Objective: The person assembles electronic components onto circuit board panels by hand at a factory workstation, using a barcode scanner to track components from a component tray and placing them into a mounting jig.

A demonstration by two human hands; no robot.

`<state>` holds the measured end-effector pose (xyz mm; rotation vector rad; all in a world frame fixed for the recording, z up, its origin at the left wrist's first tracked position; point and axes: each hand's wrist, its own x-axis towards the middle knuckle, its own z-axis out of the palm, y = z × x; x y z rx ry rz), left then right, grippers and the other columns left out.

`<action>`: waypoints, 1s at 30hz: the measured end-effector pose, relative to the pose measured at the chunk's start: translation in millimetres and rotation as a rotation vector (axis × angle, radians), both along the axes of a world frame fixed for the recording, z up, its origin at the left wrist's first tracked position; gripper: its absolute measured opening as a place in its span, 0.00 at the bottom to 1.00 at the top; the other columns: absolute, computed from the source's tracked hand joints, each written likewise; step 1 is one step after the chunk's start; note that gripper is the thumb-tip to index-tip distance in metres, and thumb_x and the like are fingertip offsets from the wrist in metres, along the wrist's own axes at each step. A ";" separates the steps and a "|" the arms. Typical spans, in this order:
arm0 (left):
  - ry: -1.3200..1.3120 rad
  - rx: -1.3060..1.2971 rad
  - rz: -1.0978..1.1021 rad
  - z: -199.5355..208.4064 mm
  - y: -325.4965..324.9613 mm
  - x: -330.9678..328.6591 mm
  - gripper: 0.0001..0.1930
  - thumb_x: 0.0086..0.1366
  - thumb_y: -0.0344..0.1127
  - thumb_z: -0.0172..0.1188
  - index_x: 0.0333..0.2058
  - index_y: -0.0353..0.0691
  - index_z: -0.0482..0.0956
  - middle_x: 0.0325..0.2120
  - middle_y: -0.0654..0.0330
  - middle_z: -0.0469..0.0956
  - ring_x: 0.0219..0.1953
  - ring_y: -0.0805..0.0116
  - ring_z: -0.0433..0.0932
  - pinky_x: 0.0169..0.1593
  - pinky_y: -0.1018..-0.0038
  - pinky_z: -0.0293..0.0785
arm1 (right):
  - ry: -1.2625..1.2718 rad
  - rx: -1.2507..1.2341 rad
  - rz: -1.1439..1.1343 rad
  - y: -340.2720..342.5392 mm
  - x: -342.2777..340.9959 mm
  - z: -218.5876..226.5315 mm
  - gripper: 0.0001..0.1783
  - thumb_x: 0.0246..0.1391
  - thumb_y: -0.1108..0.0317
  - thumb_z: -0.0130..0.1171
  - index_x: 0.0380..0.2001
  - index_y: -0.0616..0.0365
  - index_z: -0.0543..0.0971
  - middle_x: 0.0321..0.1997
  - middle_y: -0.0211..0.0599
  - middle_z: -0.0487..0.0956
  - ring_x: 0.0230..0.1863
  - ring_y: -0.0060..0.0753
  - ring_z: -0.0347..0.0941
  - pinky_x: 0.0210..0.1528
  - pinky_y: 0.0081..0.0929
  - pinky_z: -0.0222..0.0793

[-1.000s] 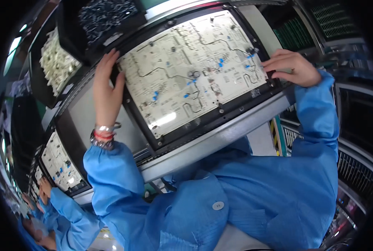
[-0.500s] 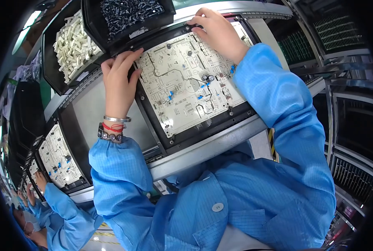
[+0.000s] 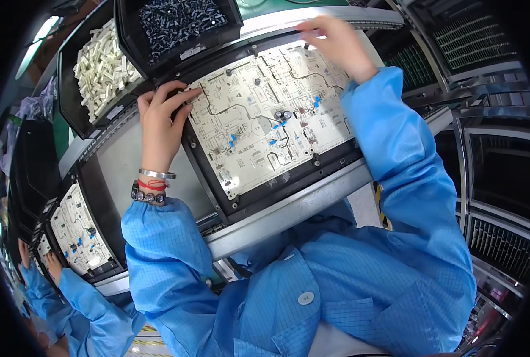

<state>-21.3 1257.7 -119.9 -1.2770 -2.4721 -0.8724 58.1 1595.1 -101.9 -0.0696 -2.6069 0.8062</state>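
Note:
A pale printed circuit board [image 3: 253, 95] with black traces, blue parts and small round cylindrical parts lies in a black carrier frame [image 3: 259, 199]. At the board's upper left edge is my left hand [image 3: 164, 113], fingers stretched and apart, their tips on or just over the edge; nothing shows in its grasp. Over the far right part of the board hovers my right hand [image 3: 339, 47], blurred by motion, thumb and forefinger close together. A small dark piece shows just under that thumb; whether the fingers hold it or it sits on the board is unclear.
Behind the board stand black bins, one of dark blue small parts [image 3: 184, 24], another of white blocks [image 3: 104, 65]. A metal rail [image 3: 300, 199] runs along the near side. Leftward, another board [image 3: 80, 232] lies near a co-worker's hand [image 3: 54, 265]. Racks stand at right.
My right hand has moved right along the far edge, away from the frame's top edge it was touching. My left hand remains at the left edge, fingertips slightly nearer. The view has shifted slightly.

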 end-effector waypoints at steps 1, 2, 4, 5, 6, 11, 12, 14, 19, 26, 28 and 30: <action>0.004 0.000 -0.001 2.3 0.3 0.5 0.18 0.49 0.23 0.59 0.38 0.51 0.81 0.41 0.69 0.73 0.39 0.62 0.63 0.48 0.71 0.60 | 0.029 0.255 -0.076 27.6 8.2 2.8 0.13 0.47 0.66 0.61 0.38 0.57 0.79 0.33 0.36 0.77 0.35 0.31 0.73 0.39 0.25 0.69; -0.018 -0.012 0.006 2.7 2.4 -0.4 0.17 0.49 0.23 0.60 0.38 0.51 0.81 0.40 0.70 0.73 0.38 0.62 0.62 0.48 0.72 0.59 | 0.057 0.511 -0.154 42.2 14.4 7.3 0.14 0.46 0.66 0.61 0.38 0.57 0.80 0.33 0.36 0.77 0.35 0.32 0.73 0.40 0.25 0.69; -0.038 -0.025 0.013 3.3 4.0 -0.8 0.17 0.48 0.24 0.60 0.38 0.51 0.81 0.40 0.70 0.73 0.38 0.63 0.62 0.47 0.73 0.59 | 0.027 0.420 -0.219 46.3 23.7 0.4 0.13 0.45 0.67 0.61 0.36 0.58 0.80 0.33 0.37 0.76 0.34 0.33 0.73 0.39 0.25 0.69; -0.043 -0.023 0.016 3.0 3.2 -0.4 0.17 0.48 0.24 0.60 0.37 0.51 0.81 0.39 0.70 0.73 0.38 0.63 0.62 0.47 0.73 0.59 | -0.007 0.327 -0.280 45.4 26.5 -1.0 0.12 0.45 0.67 0.62 0.35 0.58 0.80 0.32 0.38 0.76 0.34 0.34 0.73 0.39 0.25 0.69; -0.049 -0.021 0.019 2.5 2.5 -0.1 0.17 0.48 0.24 0.60 0.37 0.51 0.81 0.38 0.70 0.73 0.37 0.63 0.62 0.47 0.73 0.59 | -0.004 0.325 -0.280 45.2 24.2 -0.5 0.12 0.45 0.67 0.62 0.35 0.58 0.80 0.32 0.38 0.76 0.34 0.34 0.73 0.39 0.25 0.69; -0.028 -0.008 0.006 -0.3 5.5 -1.2 0.16 0.48 0.23 0.60 0.36 0.52 0.82 0.38 0.69 0.73 0.38 0.63 0.62 0.47 0.73 0.59 | 0.009 0.217 -0.323 40.4 11.5 -10.1 0.09 0.45 0.65 0.62 0.26 0.60 0.79 0.24 0.34 0.76 0.26 0.28 0.72 0.30 0.25 0.67; -0.037 -0.006 0.005 -1.5 6.6 -1.9 0.16 0.48 0.23 0.60 0.35 0.52 0.82 0.39 0.69 0.73 0.38 0.63 0.62 0.47 0.73 0.59 | -0.016 0.092 -0.450 34.9 10.9 -12.0 0.09 0.44 0.65 0.63 0.25 0.60 0.79 0.21 0.33 0.76 0.23 0.26 0.72 0.28 0.25 0.66; -0.031 -0.001 -0.001 -3.2 6.8 -2.7 0.15 0.48 0.23 0.60 0.34 0.52 0.82 0.39 0.69 0.73 0.38 0.63 0.62 0.48 0.73 0.59 | 0.071 0.075 -0.428 35.9 10.5 -14.6 0.11 0.43 0.64 0.63 0.24 0.62 0.79 0.17 0.32 0.75 0.19 0.25 0.70 0.26 0.24 0.66; -0.022 0.021 0.014 -5.6 6.1 -1.0 0.14 0.48 0.23 0.60 0.32 0.52 0.83 0.39 0.69 0.73 0.39 0.63 0.63 0.48 0.73 0.59 | -0.090 0.033 -0.410 35.5 7.4 -7.6 0.11 0.45 0.65 0.62 0.27 0.63 0.80 0.20 0.33 0.77 0.24 0.23 0.72 0.30 0.22 0.68; 0.108 0.068 -0.016 16.4 -13.4 21.2 0.13 0.57 0.27 0.53 0.42 0.45 0.78 0.36 0.57 0.78 0.39 0.56 0.72 0.42 0.66 0.69 | -0.286 -0.140 0.107 41.6 30.3 44.7 0.13 0.51 0.64 0.58 0.36 0.62 0.80 0.35 0.36 0.80 0.36 0.26 0.74 0.40 0.24 0.69; -0.081 -0.209 0.433 25.7 -20.0 44.4 0.16 0.61 0.34 0.50 0.49 0.43 0.72 0.23 0.52 0.77 0.26 0.52 0.75 0.29 0.62 0.72 | -0.120 -0.028 0.085 19.5 26.7 79.8 0.19 0.54 0.62 0.56 0.48 0.59 0.75 0.43 0.37 0.78 0.43 0.26 0.73 0.48 0.22 0.68; 0.031 -0.282 0.454 6.5 -26.6 54.7 0.22 0.63 0.39 0.49 0.54 0.39 0.64 0.12 0.51 0.73 0.15 0.50 0.72 0.19 0.59 0.67 | 0.108 -0.089 0.404 -11.6 5.7 102.4 0.17 0.54 0.63 0.56 0.45 0.59 0.76 0.43 0.39 0.78 0.42 0.34 0.75 0.45 0.27 0.71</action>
